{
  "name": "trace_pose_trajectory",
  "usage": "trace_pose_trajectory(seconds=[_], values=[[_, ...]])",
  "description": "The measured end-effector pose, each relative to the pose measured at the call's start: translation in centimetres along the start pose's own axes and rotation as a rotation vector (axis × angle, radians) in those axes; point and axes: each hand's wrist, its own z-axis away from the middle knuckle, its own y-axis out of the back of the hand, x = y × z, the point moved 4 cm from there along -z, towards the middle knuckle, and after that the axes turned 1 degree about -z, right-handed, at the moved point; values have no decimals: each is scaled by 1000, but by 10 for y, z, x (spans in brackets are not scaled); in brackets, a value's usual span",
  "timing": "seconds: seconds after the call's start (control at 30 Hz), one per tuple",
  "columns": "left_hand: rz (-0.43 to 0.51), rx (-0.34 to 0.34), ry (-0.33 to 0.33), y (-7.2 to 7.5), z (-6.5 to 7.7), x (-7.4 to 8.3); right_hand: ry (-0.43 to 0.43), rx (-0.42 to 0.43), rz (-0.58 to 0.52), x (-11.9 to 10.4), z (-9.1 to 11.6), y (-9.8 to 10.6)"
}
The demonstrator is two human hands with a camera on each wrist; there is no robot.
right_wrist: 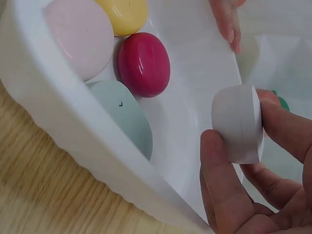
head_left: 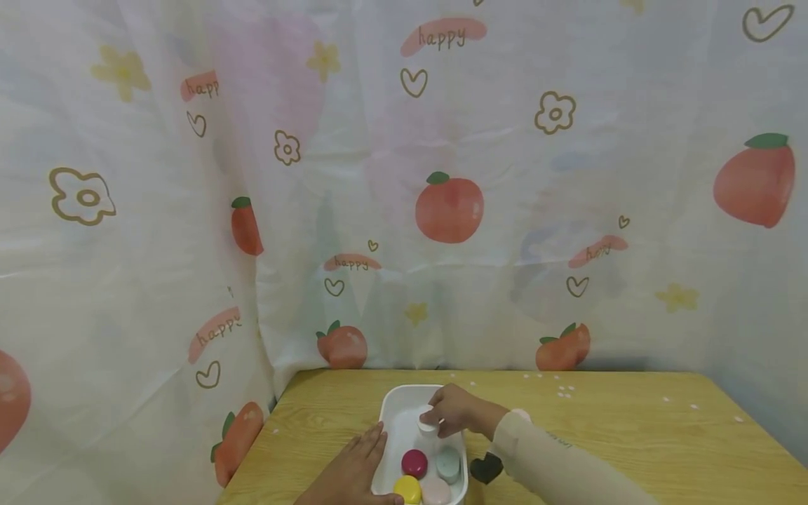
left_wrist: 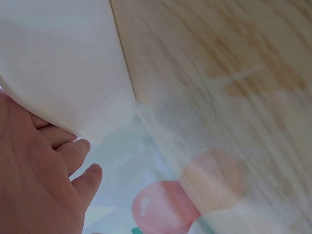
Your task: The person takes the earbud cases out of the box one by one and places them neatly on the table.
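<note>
A small round white case point(right_wrist: 236, 124), puck-shaped with a seam near one face, is pinched between the thumb and fingers of my right hand point(head_left: 457, 412) above the far part of a white tray point(head_left: 386, 407). My left hand point(head_left: 353, 466) rests along the tray's left rim, fingers extended. Its fingertips touch the tray wall in the left wrist view. At the near end of the tray lie several round glossy pieces: a dark pink one point(right_wrist: 144, 65), a pale green one point(right_wrist: 122, 114), a yellow one point(head_left: 407, 489) and a pale pink one point(head_left: 435, 491). The left thumb is right beside the yellow piece.
The tray stands on a wooden table point(head_left: 606, 428). A black heart-shaped object point(head_left: 486, 468) lies right of the tray, near the right forearm. Small white specks dot the tabletop. A printed curtain point(head_left: 379, 210) hangs behind the table and along its left.
</note>
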Motion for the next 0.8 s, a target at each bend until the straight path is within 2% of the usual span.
trace_pose_trajectory(seconds=[0.3, 0.5, 0.8], values=[[-4, 14, 9, -1, 1, -1, 6, -11, 34, -4, 9, 11], [32, -45, 83, -5, -4, -2, -8, -27, 55, -6, 17, 20], [8, -19, 40, -4, -1, -1, -11, -47, 60, 0, 19, 25]])
